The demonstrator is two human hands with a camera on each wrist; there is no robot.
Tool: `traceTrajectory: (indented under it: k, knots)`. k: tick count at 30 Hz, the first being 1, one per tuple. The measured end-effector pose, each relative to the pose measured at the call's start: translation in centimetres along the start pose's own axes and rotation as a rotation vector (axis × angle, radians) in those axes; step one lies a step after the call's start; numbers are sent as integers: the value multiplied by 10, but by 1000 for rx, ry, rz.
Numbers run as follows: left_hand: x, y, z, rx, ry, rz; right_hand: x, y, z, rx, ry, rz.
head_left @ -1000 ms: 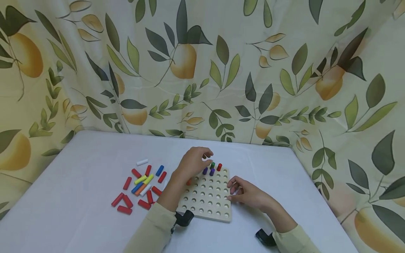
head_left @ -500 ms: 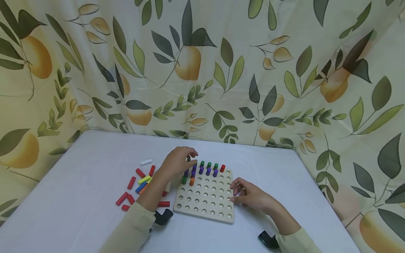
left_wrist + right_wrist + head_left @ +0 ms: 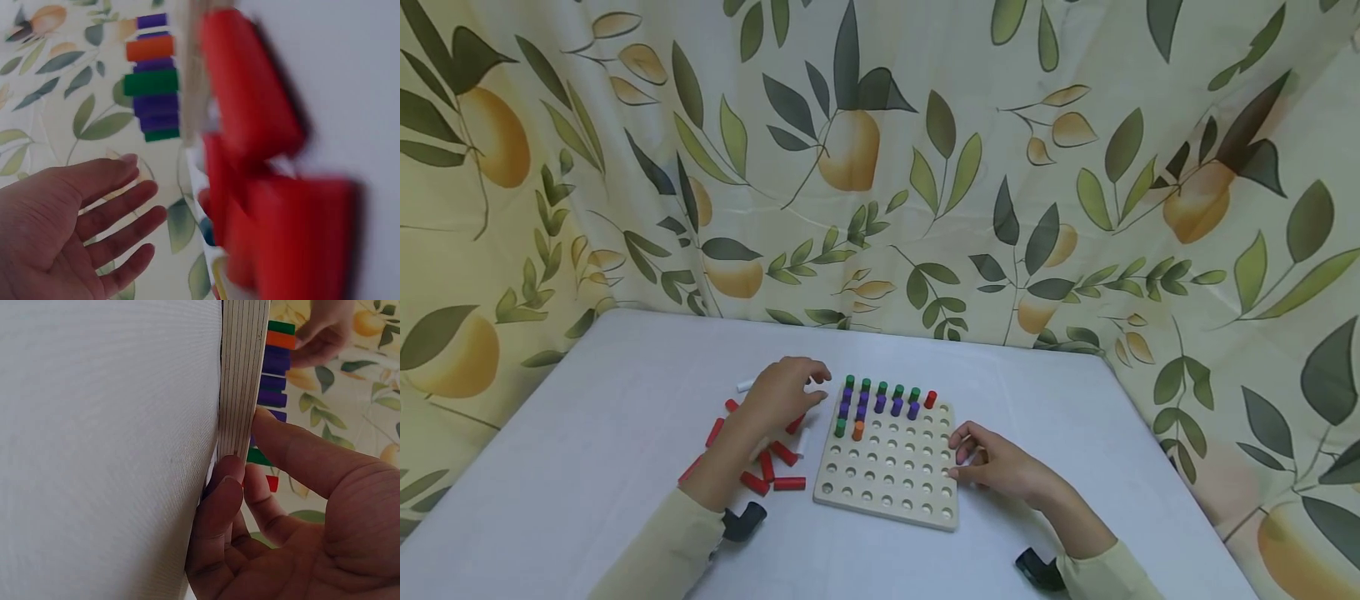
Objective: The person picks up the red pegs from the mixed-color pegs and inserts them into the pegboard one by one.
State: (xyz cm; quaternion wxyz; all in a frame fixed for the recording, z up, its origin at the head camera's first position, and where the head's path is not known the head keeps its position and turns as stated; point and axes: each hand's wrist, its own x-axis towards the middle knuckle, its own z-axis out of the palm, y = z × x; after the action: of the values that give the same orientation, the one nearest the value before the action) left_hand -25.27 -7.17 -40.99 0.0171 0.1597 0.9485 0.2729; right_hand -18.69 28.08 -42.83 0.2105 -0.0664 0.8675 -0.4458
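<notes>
A pale wooden pegboard with rows of round holes lies mid-table. Standing in it are a row of green pegs, several purple pegs, an orange peg and a red peg. My right hand grips the board's right edge; in the right wrist view the thumb presses its top and the fingers curl at its side. Fingers relaxed and holding nothing, my left hand hovers over the loose pegs left of the board, hiding some of them. Large red pegs fill the left wrist view.
Loose red pegs lie scattered on the white tabletop left of the board, along with a white peg. Behind the table hangs a leaf-and-fruit patterned curtain. Each wrist carries a small black camera.
My left hand has moved left from above the board's back rows to over the loose pegs, uncovering the pegs in the back left corner. The right hand stays at the board's edge.
</notes>
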Motion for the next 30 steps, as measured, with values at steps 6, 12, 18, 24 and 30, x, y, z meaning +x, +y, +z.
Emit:
traceTrajectory:
  k: [6, 12, 18, 24, 30]
  knots:
    - [-9, -10, -1, 78, -18, -16, 1, 1, 1, -3, 7, 8]
    - [-24, -18, 3, 70, 19, -47, 0, 1, 1, 1, 4, 5]
    - [-32, -17, 4, 62, 16, -114, 1, 2, 1, 12, -1, 4]
    - [-34, -15, 6, 48, 9, -158, 2, 2, 1, 13, 1, 5]
    - [-31, -14, 10, 92, 16, -157, 1, 1, 1, -1, 6, 8]
